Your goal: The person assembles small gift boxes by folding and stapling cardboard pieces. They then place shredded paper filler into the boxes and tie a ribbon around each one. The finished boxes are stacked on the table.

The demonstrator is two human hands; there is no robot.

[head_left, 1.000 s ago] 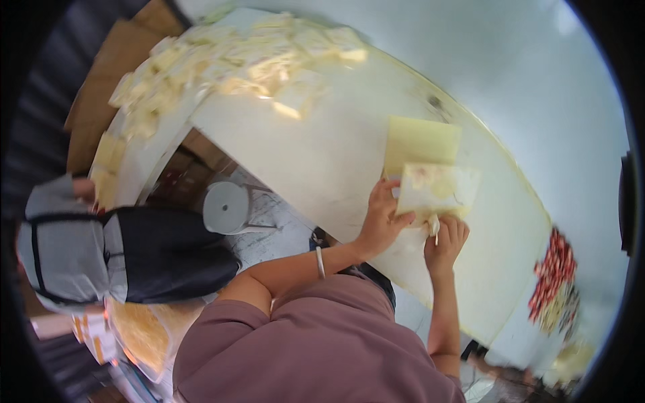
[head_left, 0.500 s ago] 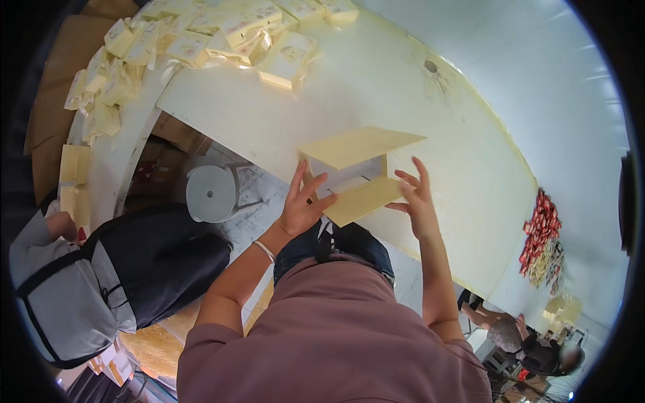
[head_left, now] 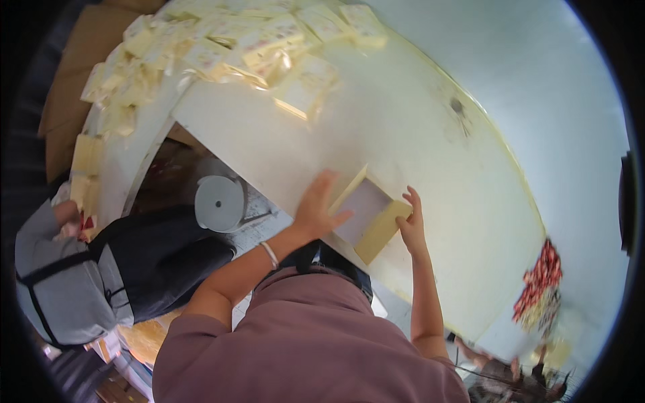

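Observation:
A pale yellow cardboard box (head_left: pixel 380 232) with a whitish inside lies at the near edge of the table, its inside facing up. At its right corner is my right hand (head_left: pixel 414 225), thumb against the yellow side panel and fingers around the corner. My left hand (head_left: pixel 314 209), blurred by motion, is at the box's left side with its thumb held apart and fingers stretched out. Nothing shows in its grasp, and whether it touches the box I cannot tell.
The white table (head_left: pixel 262 127) carries a heap of wrapped pale yellow boxes (head_left: pixel 306 87) at the far left. A grey stool (head_left: pixel 220 203) stands left, near a person in a dark apron (head_left: pixel 168 269). Red packets (head_left: pixel 539 281) lie at the right.
The box has turned and come down flatter; its raised upper panel no longer stands over the opening. My left hand has moved up and right, away from the lower panel; my right hand now meets the corner.

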